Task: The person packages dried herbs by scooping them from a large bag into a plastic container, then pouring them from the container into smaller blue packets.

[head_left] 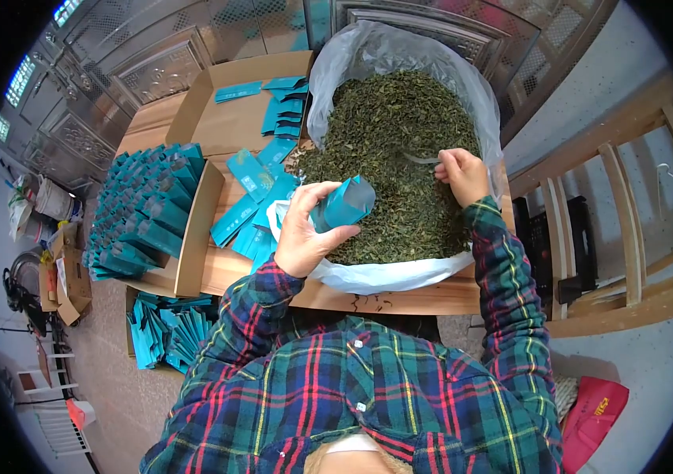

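Note:
My left hand [309, 227] is wrapped round a teal packet [344, 205], whose open silvery mouth points up and to the right over the leaves. Dark green dried leaves [400, 118] fill a large basin lined with clear plastic [483, 87]. Over the right part of the heap, my right hand [463, 175] pinches the end of a thin, pale scoop-like tool [419, 159], partly lost against the leaves. Flat teal packets [257, 207] lie loosely on the wooden table to the left of the basin.
A cardboard box [198, 229] at the left holds many upright teal packets. Behind it, another box [222, 118] has several packets. More packets [167, 328] sit in a box below the table. Wooden frames [629, 229] stand at the right, and a red bag [593, 419] lies lower right.

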The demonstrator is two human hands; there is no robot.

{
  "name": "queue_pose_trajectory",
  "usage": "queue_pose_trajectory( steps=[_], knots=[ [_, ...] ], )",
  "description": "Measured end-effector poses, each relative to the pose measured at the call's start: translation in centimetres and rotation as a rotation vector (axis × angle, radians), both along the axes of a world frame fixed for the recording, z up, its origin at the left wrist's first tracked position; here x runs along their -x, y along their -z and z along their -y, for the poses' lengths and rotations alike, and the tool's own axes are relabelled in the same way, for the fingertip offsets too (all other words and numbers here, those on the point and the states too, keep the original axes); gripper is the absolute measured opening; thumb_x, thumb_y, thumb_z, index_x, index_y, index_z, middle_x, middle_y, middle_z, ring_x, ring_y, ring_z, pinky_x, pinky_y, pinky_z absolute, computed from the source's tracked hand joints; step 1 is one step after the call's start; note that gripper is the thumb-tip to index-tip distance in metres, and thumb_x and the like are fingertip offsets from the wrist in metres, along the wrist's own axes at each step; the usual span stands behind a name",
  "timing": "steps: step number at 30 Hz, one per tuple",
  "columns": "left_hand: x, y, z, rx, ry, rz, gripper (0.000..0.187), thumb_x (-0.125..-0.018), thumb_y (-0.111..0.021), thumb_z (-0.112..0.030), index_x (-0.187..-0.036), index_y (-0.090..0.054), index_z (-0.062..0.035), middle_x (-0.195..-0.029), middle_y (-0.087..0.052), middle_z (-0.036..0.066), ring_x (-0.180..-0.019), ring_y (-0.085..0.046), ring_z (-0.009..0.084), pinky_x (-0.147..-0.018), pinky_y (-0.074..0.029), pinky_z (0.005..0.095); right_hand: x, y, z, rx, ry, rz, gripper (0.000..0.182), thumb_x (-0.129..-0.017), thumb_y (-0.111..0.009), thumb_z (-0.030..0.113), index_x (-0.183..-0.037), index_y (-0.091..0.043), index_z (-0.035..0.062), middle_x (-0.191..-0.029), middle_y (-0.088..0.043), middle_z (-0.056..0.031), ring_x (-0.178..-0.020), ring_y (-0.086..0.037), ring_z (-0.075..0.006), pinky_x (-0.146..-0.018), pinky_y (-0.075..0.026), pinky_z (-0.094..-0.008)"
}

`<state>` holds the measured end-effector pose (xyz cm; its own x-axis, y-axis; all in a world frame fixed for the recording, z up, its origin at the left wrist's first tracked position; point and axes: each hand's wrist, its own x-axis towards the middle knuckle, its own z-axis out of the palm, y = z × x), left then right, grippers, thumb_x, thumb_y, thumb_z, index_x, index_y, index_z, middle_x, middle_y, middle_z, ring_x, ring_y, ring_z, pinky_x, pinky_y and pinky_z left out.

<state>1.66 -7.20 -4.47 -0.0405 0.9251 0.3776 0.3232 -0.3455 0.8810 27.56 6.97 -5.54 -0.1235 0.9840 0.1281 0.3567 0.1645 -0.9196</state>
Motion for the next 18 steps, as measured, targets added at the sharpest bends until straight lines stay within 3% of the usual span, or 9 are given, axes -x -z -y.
queue_pose_trajectory(
  steps=[10,13,18],
  knots=[
    [-0.2,-1.4,-0.5,0.024,-0.001,-0.045,0.057,-0.059,-0.079,-0.015,-0.11,-0.055,-0.0067,-0.106,-0.051,0.008,-0.098,-0.049,0.0231,-0.089,-0.039,0.0328,1.3,-0.8,-2.7,-0.246,0.055,0.06,0.024,-0.089,-0.055,0.02,-0.092,-0.062,-0.003,-0.073,-0.065,-0.0079,-0.064,-0.062,-0.0123,-0.058,-0.05,-0.0245],
    [-0.1,-1.3,-0.8,-0.013,-0.008,-0.057,0.057,-0.059,-0.079,-0.016,-0.11,-0.055,-0.0066,-0.104,-0.051,0.008,-0.097,-0.05,0.0236,-0.088,-0.04,0.0329,1.3,-0.8,-1.7,-0.705,0.051,0.474,0.023,-0.089,-0.056,0.019,-0.091,-0.062,-0.003,-0.073,-0.065,-0.0079,-0.065,-0.062,-0.0129,-0.059,-0.05,-0.0253],
    [0.6,-1.9,-2.1,0.013,-0.021,-0.077,0.058,-0.059,-0.08,-0.016,-0.11,-0.055,-0.0065,-0.104,-0.052,0.009,-0.098,-0.05,0.0245,-0.088,-0.041,0.0333,0.9,-3.2,1.5,-0.736,0.007,0.39,0.015,-0.086,-0.059,0.016,-0.089,-0.063,0.002,-0.08,-0.067,-0.0098,-0.073,-0.066,-0.0153,-0.062,-0.05,-0.0266]
  ],
)
